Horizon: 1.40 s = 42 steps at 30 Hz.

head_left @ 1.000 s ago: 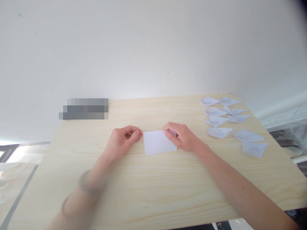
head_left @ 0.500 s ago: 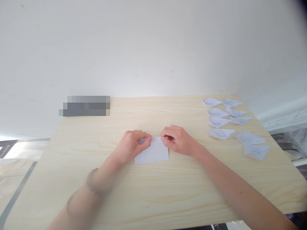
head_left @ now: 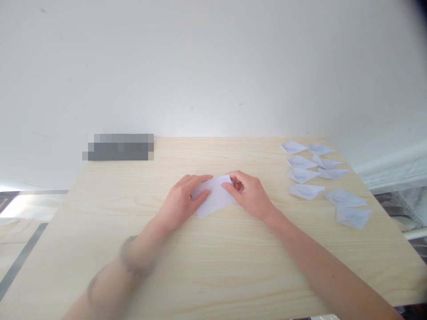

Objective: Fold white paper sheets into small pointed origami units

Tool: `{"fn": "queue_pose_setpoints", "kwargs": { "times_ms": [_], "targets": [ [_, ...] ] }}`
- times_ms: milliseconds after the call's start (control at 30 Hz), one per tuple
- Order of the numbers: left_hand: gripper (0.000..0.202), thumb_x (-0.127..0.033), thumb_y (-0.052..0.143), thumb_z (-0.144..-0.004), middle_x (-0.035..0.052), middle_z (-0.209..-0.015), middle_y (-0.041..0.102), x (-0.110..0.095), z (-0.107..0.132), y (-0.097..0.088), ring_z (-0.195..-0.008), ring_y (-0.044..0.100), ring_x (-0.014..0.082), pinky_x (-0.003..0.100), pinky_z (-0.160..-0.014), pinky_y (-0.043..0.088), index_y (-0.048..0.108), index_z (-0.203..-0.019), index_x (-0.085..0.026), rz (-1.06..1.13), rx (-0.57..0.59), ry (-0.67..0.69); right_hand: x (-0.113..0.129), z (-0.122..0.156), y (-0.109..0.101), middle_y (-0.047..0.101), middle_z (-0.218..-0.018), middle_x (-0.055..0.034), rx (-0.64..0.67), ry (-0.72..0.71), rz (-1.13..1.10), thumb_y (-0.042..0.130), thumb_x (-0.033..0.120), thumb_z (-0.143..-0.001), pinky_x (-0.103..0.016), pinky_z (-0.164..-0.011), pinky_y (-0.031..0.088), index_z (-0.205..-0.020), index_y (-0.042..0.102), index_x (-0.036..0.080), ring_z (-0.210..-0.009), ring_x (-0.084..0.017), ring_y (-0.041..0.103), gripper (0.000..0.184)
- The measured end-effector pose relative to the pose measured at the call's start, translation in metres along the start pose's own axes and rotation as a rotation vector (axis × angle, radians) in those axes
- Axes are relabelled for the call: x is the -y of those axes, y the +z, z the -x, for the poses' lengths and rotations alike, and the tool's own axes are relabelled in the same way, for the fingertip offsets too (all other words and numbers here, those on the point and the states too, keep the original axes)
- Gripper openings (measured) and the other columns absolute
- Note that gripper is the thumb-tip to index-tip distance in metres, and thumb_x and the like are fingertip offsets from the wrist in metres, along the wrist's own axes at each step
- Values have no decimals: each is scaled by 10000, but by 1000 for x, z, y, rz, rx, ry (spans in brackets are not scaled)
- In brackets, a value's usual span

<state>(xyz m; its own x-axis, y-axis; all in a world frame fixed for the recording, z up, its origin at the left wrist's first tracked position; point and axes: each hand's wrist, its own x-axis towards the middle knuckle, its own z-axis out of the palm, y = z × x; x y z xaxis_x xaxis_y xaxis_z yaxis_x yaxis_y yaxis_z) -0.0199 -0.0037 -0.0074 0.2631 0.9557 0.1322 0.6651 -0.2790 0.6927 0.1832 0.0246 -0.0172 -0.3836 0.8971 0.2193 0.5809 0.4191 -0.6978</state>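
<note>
A white sheet of paper, roughly rectangular, is held slightly tilted between my two hands over the middle of the wooden table. My left hand grips its left side, thumb on the near face and fingers along the far edge. At the right side, my right hand pinches the paper near its upper right corner, with the thumb on the front and the other fingers curled behind. Whether the sheet is folded double I cannot tell.
Several folded white paper boats lie in rows at the table's right side. A dark blurred-out object is at the back left, by the white wall. The table's right edge runs beyond the boats.
The paper has turned, its right side swinging up and away from me. My right hand has shifted its hold from the top edge to the right corner; my left fingers have spread along the paper.
</note>
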Motion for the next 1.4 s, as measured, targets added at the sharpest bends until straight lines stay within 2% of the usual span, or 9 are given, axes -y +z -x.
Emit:
{"fn": "queue_pose_setpoints", "kwargs": {
  "times_ms": [133, 233, 333, 467, 600, 833, 1100, 1267, 1400],
  "targets": [
    [255, -287, 501, -869, 68, -1137, 563, 6, 0, 1, -1062, 465, 238, 421, -912, 393, 640, -1083, -278, -260, -28, 187, -5, 2, 4, 627, -836, -25, -58, -100, 17, 514, 247, -862, -259, -652, 451, -943, 630, 213, -684, -124, 556, 146],
    [262, -290, 491, -879, 71, -1070, 565, 10, -1, 0, -1014, 463, 235, 421, -876, 400, 634, -1099, -292, -350, -38, 204, -4, 2, 4, 646, -974, -45, -39, -218, 83, 467, 238, -893, -294, -748, 471, -1027, 643, 236, -852, -156, 586, 221],
    [278, -286, 483, -882, 71, -1034, 567, 14, -2, -1, -989, 463, 227, 400, -866, 407, 613, -1127, -264, -354, -38, 196, -3, 1, 0, 642, -1056, -50, 33, -303, 168, 458, 240, -898, -337, -802, 473, -1102, 625, 236, -916, -181, 567, 264],
    [348, -308, 472, -886, 81, -1056, 566, 15, -2, -2, -1004, 455, 234, 395, -873, 406, 543, -1214, -216, -358, -25, 175, -6, -1, -6, 629, -1111, -36, 127, -349, 184, 430, 199, -907, -352, -837, 475, -1142, 609, 238, -951, -184, 538, 299],
    [344, -292, 439, -900, 83, -1062, 547, 15, -1, -3, -996, 449, 235, 403, -865, 399, 537, -1226, -242, -405, -2, 211, -12, -2, -10, 614, -1146, -24, 168, -366, 144, 427, 144, -898, -349, -865, 478, -1193, 574, 262, -978, -177, 527, 350],
    [349, -277, 437, -901, 76, -1048, 538, 12, -1, -5, -980, 450, 232, 391, -844, 404, 533, -1237, -273, -477, 26, 230, -14, -4, -10, 588, -1126, -53, 176, -370, 152, 419, 137, -897, -346, -858, 475, -1196, 573, 249, -987, -176, 510, 354],
    [324, -280, 447, -895, 60, -1041, 571, 9, -2, -2, -981, 470, 238, 379, -799, 415, 571, -1194, -295, -578, -2, 231, -6, -3, -10, 557, -1048, -78, 181, -353, 171, 438, 111, -857, -344, -840, 471, -1132, 615, 207, -934, -173, 516, 341],
    [312, -240, 458, -876, 48, -1009, 594, 0, -2, 0, -943, 499, 240, 362, -726, 416, 604, -1144, -306, -641, -35, 194, -5, 0, -15, 577, -922, -56, 149, -309, 124, 470, 105, -811, -283, -722, 483, -961, 682, 182, -767, -129, 551, 271],
    [270, -310, 459, -883, 50, -989, 601, -4, -2, 1, -920, 509, 236, 358, -718, 417, 634, -1089, -300, -642, -64, 171, -7, 0, -16, 583, -872, -49, 115, -271, 145, 477, 119, -803, -259, -654, 468, -855, 692, 162, -694, -114, 552, 226]
  ]
}}
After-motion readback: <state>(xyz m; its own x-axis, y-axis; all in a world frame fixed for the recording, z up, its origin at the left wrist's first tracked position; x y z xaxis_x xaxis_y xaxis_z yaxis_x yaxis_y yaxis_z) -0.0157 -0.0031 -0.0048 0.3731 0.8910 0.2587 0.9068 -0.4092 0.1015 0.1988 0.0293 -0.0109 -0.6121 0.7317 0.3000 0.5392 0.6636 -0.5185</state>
